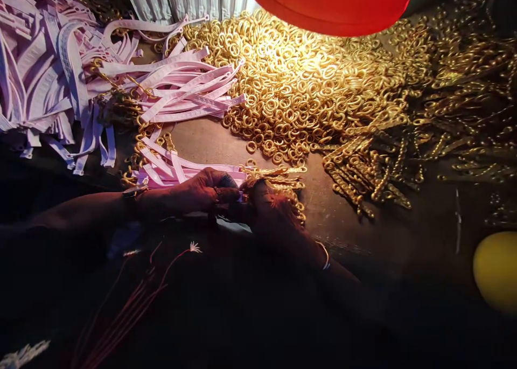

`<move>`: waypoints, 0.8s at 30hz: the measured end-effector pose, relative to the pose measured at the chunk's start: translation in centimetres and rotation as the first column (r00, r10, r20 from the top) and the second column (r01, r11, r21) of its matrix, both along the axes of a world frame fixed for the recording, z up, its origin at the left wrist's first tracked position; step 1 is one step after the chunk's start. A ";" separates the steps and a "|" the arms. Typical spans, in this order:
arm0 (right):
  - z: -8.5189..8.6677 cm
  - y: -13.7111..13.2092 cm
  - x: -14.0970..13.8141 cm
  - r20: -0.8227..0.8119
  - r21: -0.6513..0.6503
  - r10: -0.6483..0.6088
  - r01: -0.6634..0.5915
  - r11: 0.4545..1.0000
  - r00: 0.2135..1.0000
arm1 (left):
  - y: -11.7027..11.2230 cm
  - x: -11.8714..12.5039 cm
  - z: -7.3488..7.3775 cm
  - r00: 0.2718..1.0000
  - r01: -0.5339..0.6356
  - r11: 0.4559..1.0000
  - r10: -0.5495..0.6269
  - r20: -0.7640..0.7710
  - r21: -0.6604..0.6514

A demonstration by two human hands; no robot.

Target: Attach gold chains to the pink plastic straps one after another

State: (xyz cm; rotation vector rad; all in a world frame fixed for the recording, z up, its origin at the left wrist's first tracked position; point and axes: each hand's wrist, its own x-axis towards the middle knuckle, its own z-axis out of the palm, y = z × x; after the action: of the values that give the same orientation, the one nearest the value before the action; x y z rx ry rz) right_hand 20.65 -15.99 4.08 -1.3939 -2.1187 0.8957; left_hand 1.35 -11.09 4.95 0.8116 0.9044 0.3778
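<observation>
Close work at the bench: my left hand [194, 192] and my right hand [277, 219] meet at the near edge of a dark worktop [202, 143], both closed narrow, knuckle to knuckle. My left hand pinches the end of a bunch of pink plastic straps [173, 169] that fans out to the left of my grip. My right hand curls over a small bundle of gold chain pieces [278, 178] lying just to the right of the straps. Shadow hides what those fingers actually hold.

A band circles my left wrist [135, 192], and a thin pale bangle [325, 257] sits on my right.

Beyond my hands, a great heap of gold rings [291, 72] spreads across the far middle of the worktop, lit bright by a red lamp shade [331, 2] hanging above it. Gold chain lengths [428, 137] lie massed to the right of the rings. More pink straps [189, 89] lie at far left of center, with a larger pale heap of straps [40, 72] at the far left corner, some tangled with gold chain.

Red cords with frayed white tips [141, 293] lie in the dark near my hands, a yellow rounded object [496, 272] sits at near right, and a white ribbed panel [181, 0] stands at the far edge.
</observation>
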 end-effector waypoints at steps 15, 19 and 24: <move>0.0 0.6 -1.9 -0.025 -0.269 0.076 -0.080 0.960 0.997 | -1.4 0.0 -1.5 0.999 -0.031 0.996 0.033 0.028 -0.087; 0.9 1.2 -1.8 0.072 -0.232 0.129 -0.110 0.967 0.989 | -0.3 -0.4 -0.8 0.997 0.043 0.998 -0.040 -0.062 0.044; 3.6 2.4 -1.3 0.246 -0.051 0.094 -0.084 0.995 0.965 | 4.0 -3.6 1.1 0.841 0.457 0.744 -0.182 -0.510 0.488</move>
State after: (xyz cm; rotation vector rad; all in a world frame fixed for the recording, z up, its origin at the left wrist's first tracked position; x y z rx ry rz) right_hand 19.32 -13.59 7.65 -1.5093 -2.3772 0.8388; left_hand -2.22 -7.09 6.09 1.6756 1.0388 0.1570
